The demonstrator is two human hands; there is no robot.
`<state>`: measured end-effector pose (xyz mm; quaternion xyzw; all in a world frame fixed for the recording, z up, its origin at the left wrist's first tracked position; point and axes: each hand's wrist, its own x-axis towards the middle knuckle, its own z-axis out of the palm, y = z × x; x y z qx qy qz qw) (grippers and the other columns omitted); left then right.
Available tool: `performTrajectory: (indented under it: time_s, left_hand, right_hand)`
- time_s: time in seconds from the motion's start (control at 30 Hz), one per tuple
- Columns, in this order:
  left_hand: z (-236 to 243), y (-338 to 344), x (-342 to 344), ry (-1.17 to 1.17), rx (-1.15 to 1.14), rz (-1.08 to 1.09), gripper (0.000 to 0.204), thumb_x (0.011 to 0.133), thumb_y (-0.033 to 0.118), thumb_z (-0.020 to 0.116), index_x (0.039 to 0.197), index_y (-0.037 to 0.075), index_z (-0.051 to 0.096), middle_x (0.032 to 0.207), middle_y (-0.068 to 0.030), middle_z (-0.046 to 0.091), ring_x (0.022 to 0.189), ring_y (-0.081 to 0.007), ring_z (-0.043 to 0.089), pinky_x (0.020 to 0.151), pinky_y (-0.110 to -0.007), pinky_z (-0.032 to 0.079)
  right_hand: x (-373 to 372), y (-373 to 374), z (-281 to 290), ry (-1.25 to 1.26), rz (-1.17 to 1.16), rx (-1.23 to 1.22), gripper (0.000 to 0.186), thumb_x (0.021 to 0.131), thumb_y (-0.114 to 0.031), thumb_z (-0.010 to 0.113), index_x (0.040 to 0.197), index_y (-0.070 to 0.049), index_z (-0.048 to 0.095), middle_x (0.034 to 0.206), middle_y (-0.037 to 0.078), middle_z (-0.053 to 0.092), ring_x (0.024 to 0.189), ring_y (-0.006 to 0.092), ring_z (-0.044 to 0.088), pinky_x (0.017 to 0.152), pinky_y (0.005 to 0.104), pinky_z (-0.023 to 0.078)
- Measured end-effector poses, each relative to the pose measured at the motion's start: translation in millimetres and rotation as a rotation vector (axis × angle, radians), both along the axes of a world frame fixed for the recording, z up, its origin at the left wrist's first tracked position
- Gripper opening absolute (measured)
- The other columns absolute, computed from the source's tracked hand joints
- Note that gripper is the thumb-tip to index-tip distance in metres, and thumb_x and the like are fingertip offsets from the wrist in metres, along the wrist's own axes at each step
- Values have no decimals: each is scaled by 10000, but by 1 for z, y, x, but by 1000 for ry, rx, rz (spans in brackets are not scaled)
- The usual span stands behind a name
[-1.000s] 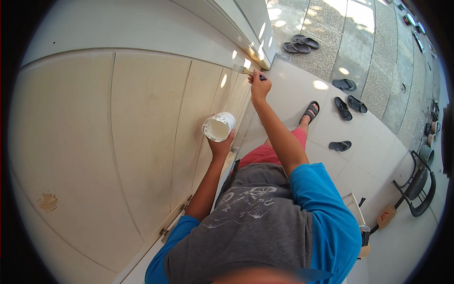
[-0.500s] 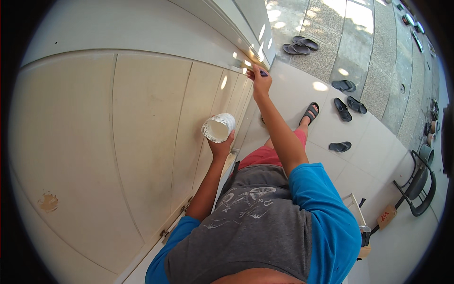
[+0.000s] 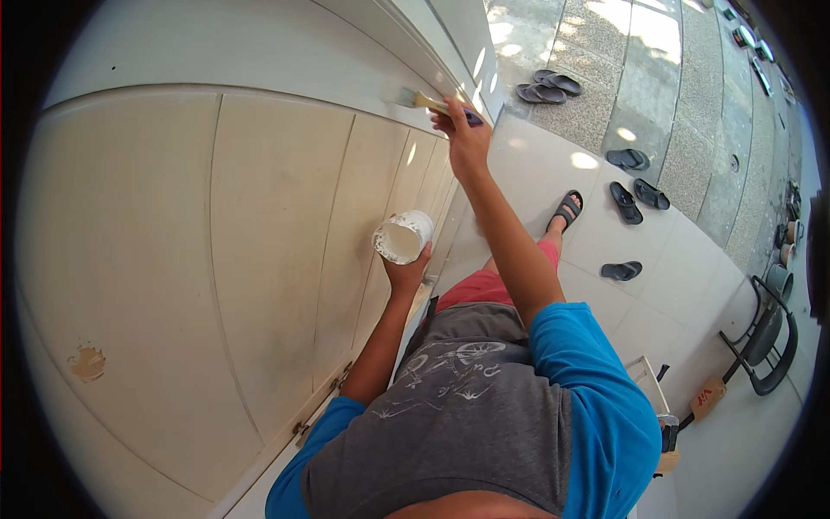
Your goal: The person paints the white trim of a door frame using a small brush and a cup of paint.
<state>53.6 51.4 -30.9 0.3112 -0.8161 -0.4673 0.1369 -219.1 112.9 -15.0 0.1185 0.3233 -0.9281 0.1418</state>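
In my right hand (image 3: 467,143) I grip a paintbrush (image 3: 428,102) by its handle. Its pale bristles lie against the white upper border of a panelled door (image 3: 277,208), whose grooved lower boards look cream. My left hand (image 3: 406,270) is closed around an open white tub (image 3: 404,237), held in front of the boards. White paint smears its rim, and the inside looks whitish. A bare tan patch (image 3: 87,364) shows low on the panel. Most fingers of my left hand are hidden behind the tub.
Pairs of dark slippers (image 3: 549,86) and single ones (image 3: 622,271) lie on the tiled floor (image 3: 674,285) and paving to the right. A black chair (image 3: 765,337) stands farther right. Metal hinges or latches (image 3: 340,378) sit along the panel's edge.
My right hand has moved a little left and up, carrying the brush leftward along the white border. My left hand and the tub have hardly moved.
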Motion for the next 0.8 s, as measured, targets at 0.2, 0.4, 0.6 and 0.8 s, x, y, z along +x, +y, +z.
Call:
performTrajectory:
  time_s: [0.2, 0.4, 0.6, 0.8]
  left_hand:
    - [15, 7, -14, 21, 8, -36, 871, 727, 20, 848, 1472, -19, 398, 1401, -167, 538, 1292, -267, 544, 1105, -374, 426]
    - [13, 6, -7, 43, 7, -1, 897, 721, 50, 868, 1475, -23, 388, 1394, -168, 540, 1277, -267, 553, 1103, -377, 426]
    - [21, 9, -16, 60, 2, 3, 864, 726, 63, 870, 1465, -24, 431, 1403, -166, 568, 1288, -271, 562, 1119, -384, 415]
    - [20, 13, -22, 84, -32, -56, 959, 725, 75, 875, 1508, -8, 327, 1460, -170, 500, 1327, -275, 515, 1140, -374, 384]
  right_hand:
    - [7, 6, -93, -188, -115, 444, 246, 985, -178, 703, 1045, 60, 705, 884, 131, 736, 726, 189, 725, 627, 287, 587]
    - [19, 4, 63, 88, -100, 225, 286, 989, -212, 708, 1060, 65, 696, 863, 172, 740, 712, 205, 719, 647, 295, 586]
    - [12, 3, 25, 60, -9, 13, 319, 1003, -237, 688, 1086, 71, 684, 934, 205, 747, 738, 218, 718, 685, 315, 589]
    - [25, 18, -152, -256, -4, 597, 299, 994, -190, 677, 1109, 86, 685, 898, 197, 747, 743, 228, 735, 662, 303, 611]
